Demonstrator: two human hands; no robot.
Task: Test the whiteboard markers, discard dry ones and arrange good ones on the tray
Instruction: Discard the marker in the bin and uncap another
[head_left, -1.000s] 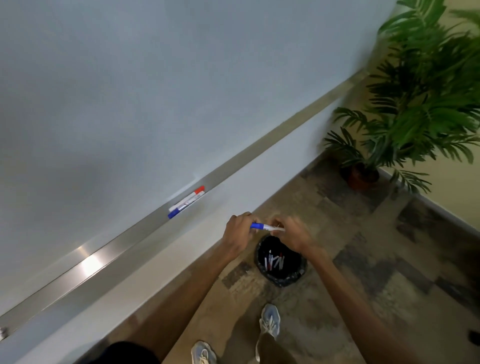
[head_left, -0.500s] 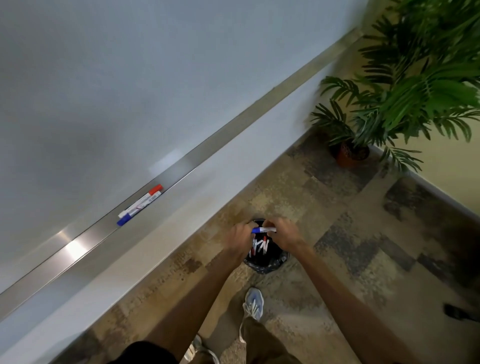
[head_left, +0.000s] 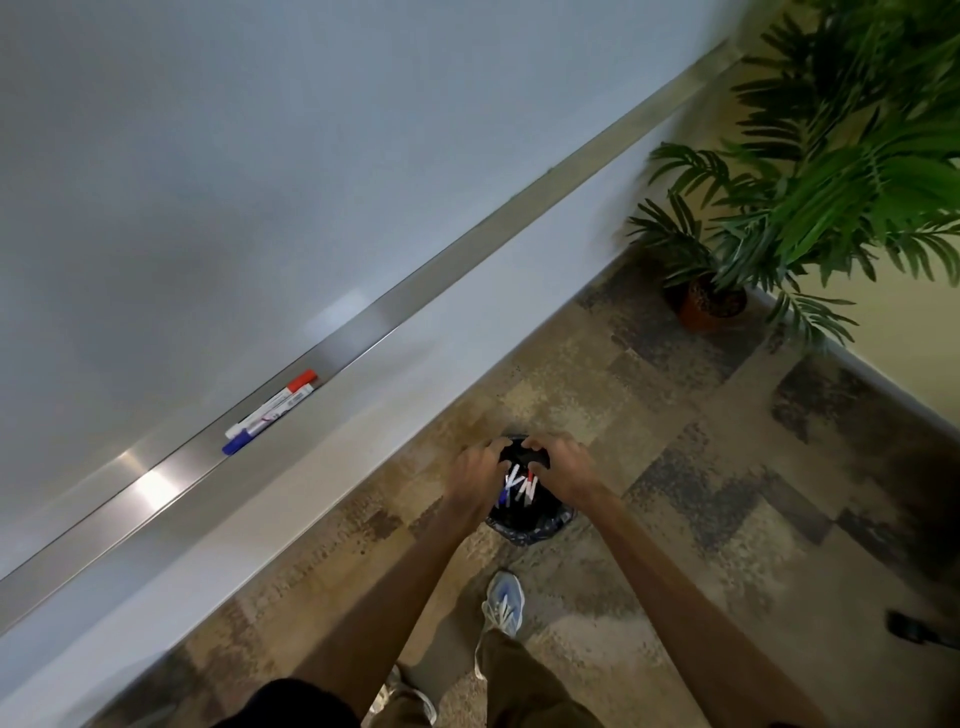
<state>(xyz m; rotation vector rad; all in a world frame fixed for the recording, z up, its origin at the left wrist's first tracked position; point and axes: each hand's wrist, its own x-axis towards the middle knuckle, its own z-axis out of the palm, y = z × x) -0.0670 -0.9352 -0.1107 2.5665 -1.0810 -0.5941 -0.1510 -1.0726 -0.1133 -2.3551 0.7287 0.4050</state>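
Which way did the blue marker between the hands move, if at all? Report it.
Yes, downward: gone from between the left hand and right hand, a blue-capped marker, likely the same, now lies inside the black bin.

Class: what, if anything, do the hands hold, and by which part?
Cannot tell: left hand and right hand curl over the waste bin; neither grip's contents show.
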